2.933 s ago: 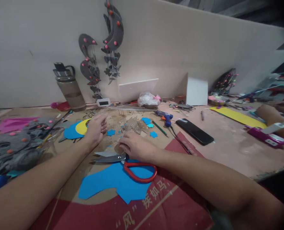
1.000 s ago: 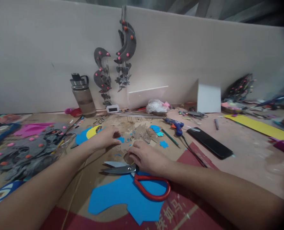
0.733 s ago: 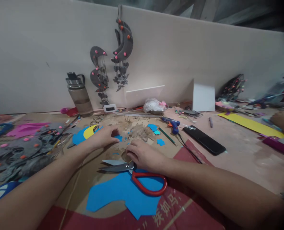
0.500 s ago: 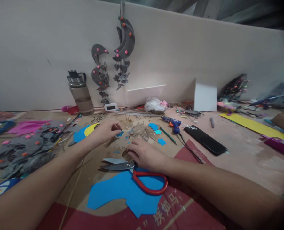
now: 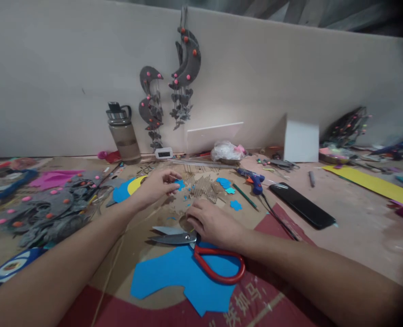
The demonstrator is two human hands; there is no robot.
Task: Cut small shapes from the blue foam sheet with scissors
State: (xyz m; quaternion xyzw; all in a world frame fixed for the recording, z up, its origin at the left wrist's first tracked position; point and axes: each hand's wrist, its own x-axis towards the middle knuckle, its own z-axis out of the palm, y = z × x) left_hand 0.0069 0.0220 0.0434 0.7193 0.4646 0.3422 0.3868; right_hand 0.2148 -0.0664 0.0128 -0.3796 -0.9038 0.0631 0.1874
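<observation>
My left hand (image 5: 155,187) pinches a small blue flower cutout (image 5: 180,184) between thumb and fingertips, just above the cardboard. My right hand (image 5: 212,220), fingers curled, covers the upper handle of a pair of scissors (image 5: 188,237); the exact grip is hidden. The scissors' blades stand apart, pointing left, and one red loop shows below the hand. Beneath them lies a large cut blue sheet (image 5: 167,270). A brownish round thing (image 5: 184,222) partly shows by the right fingertips. More blue flowers (image 5: 236,205) lie beyond the right hand.
A green pencil (image 5: 245,197), a blue glue gun (image 5: 254,179) and a black phone (image 5: 302,204) lie at right. Grey felt pieces (image 5: 51,204) with pompoms are piled at left. A water bottle (image 5: 124,136) stands by the wall, near hanging felt moons (image 5: 191,63).
The view has turned slightly left, so everything appears shifted right. My left hand has risen a little with the blue flower, its fingers less curled. My right hand stays by the scissors.
</observation>
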